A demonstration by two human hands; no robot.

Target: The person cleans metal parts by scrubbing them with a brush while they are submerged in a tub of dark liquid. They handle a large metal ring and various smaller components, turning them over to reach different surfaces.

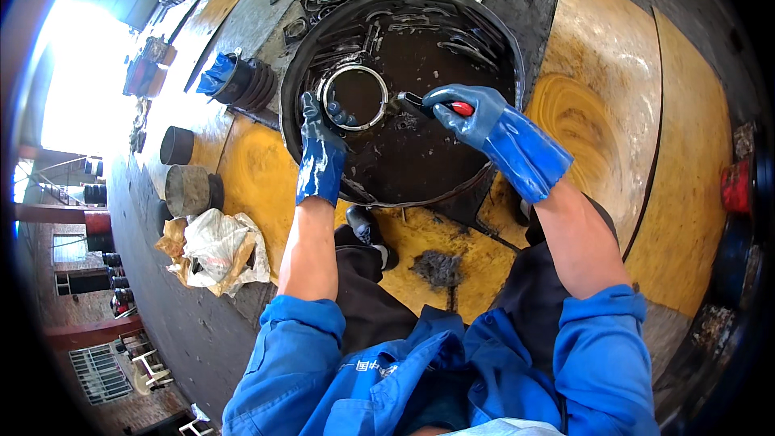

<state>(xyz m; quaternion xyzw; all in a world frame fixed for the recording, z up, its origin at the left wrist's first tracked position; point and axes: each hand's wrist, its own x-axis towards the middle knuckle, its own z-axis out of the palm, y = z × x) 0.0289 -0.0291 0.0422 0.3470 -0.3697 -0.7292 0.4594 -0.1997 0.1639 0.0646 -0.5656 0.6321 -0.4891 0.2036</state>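
— What was hard to make out?
— The brush's [425,102] bristle end, lost against the dark oily basin [500,48].
— And the hands?
— The left hand [321,141] gripped the metal ring [355,96] by its edge; the right hand [464,111] was clenched around the red-handled brush, just right of the ring.
— The basin?
— It held dark liquid and more rings beyond both hands.

Metal ring [355,97]: silvery, round, lying flat in dark oily liquid at basin's left side. Red-handled tool [440,106]: dark tip angled toward ring, just beside it.
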